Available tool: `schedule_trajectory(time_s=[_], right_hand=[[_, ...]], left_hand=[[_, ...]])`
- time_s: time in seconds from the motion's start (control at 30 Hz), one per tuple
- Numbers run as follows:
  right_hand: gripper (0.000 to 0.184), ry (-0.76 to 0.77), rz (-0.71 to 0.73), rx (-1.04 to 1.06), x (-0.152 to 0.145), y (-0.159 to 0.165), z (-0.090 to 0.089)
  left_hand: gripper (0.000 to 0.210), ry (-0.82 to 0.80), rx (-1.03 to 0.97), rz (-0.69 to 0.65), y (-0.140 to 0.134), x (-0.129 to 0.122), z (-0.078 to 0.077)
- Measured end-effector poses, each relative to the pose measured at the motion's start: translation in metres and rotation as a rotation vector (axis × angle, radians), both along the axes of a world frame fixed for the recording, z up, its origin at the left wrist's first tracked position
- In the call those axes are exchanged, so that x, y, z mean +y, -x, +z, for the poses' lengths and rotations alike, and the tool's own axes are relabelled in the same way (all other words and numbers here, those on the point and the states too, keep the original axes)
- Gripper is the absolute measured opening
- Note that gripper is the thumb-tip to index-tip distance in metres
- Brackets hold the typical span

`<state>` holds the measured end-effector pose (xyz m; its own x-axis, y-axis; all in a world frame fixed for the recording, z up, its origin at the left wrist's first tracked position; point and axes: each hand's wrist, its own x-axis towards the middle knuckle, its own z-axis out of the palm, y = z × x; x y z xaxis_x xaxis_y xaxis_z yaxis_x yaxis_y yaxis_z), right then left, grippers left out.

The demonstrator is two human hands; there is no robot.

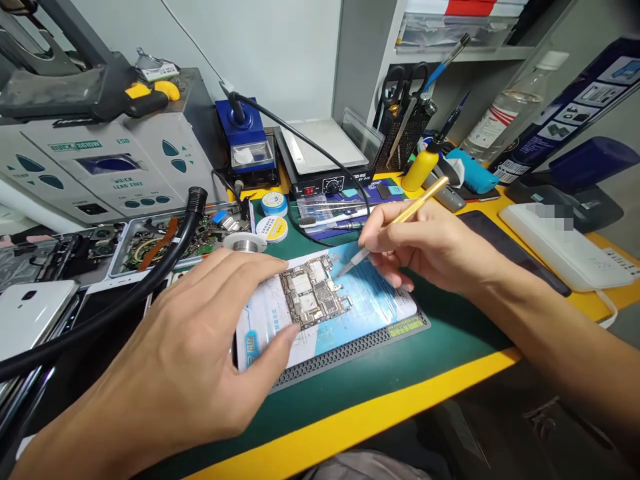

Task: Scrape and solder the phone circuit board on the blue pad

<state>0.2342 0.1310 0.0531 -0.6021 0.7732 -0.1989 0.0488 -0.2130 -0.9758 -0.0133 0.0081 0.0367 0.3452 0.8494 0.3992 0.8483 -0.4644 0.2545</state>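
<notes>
The circuit board (307,293) lies flat on a blue-and-white printed pad (385,287), and everything else is placed from that board. Beneath it, the pad sits on a grey honeycomb-edged mat (345,359), itself on a green work mat (390,373) that spreads out on the board's near side. The left hand (210,340) is at the board's left, thumb and fingers spread apart, the thumb tip by the near left corner and a fingertip by the far left corner; whether they press on it I cannot tell. The right hand (420,243), to the right of the board, pinches a slim gold-handled tool (423,199) between thumb and fingers, its tip slanting down just beside the board's right edge; contact there is too fine to make out. Beyond the board are a solder spool (245,245), two round tins (273,229), and a flat-topped heating plate (325,147). Far to its left stand a hot-air station (115,160) and a tray of electronic parts (200,233), with a black hose (170,267) crossing in front. Well to the board's right is a white device (560,247).
</notes>
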Motion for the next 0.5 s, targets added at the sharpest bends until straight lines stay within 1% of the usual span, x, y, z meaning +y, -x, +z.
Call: schedule_trajectory(time_s=[0.07, 0.13, 0.23, 0.33, 0.4, 0.43, 0.47, 0.5], right_hand=[[0.004, -0.029, 0.019, -0.031, -0.001, -0.001, 0.002], [0.004, -0.108, 0.004, -0.061, -0.003, -0.002, 0.004], [0.005, -0.279, -0.081, -0.094, -0.012, -0.001, 0.007], [0.008, -0.515, -0.114, -0.196, -0.027, -0.001, 0.005], [0.009, -0.739, -0.110, -0.307, -0.037, -0.005, 0.001], [0.009, -0.831, -0.095, -0.320, -0.042, -0.006, -0.002], [0.009, -0.894, -0.080, -0.326, -0.045, -0.008, -0.004], [0.009, -0.922, -0.075, -0.319, -0.047, -0.010, -0.007]], left_hand=[[0.056, 0.042, 0.005, 0.020, -0.001, -0.002, -0.002], [0.062, 0.067, 0.012, 0.040, -0.003, -0.003, -0.004], [0.060, 0.056, 0.005, 0.049, -0.005, -0.004, -0.005], [0.054, 0.038, -0.019, 0.037, -0.007, -0.004, -0.005], [0.054, 0.021, -0.034, 0.029, -0.009, -0.003, -0.006], [0.056, 0.012, -0.040, 0.031, -0.009, -0.003, -0.007], [0.057, 0.006, -0.044, 0.036, -0.010, -0.003, -0.007], [0.058, 0.002, -0.045, 0.041, -0.010, -0.003, -0.008]])
